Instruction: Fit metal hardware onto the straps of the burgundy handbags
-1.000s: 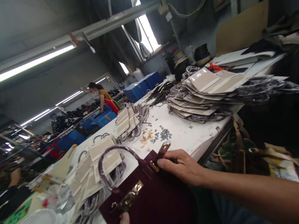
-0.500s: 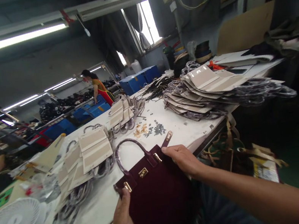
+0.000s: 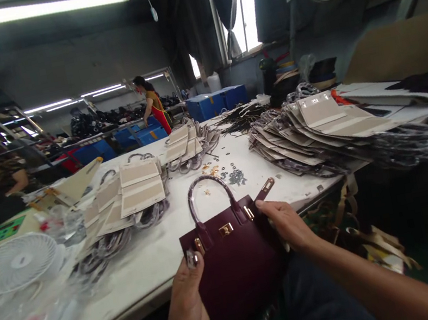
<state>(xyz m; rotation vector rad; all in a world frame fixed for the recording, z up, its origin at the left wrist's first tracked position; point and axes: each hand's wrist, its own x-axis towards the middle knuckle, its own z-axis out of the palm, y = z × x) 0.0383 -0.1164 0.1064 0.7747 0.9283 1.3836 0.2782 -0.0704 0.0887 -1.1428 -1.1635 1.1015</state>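
A dark burgundy handbag is held up in front of me over my lap, by the table's near edge. Its arched handle is wrapped in clear film, and a gold clasp sits at the middle of the front. My left hand grips the bag's left upper edge, the thumb beside a shiny metal-tipped strap end. At the right upper corner my right hand pinches the bag next to a strap with a gold plate. The fingers behind the bag are hidden.
Stacked beige panels with wrapped handles lie at left and right on the white table. Small metal fittings are scattered mid-table. A white fan stands at left. One person stands beyond; another sits far left.
The view has levelled and swung left, so the scene sits further right. Both hands still hold the handbag, and the metal-tipped strap end by the left thumb shows more clearly.
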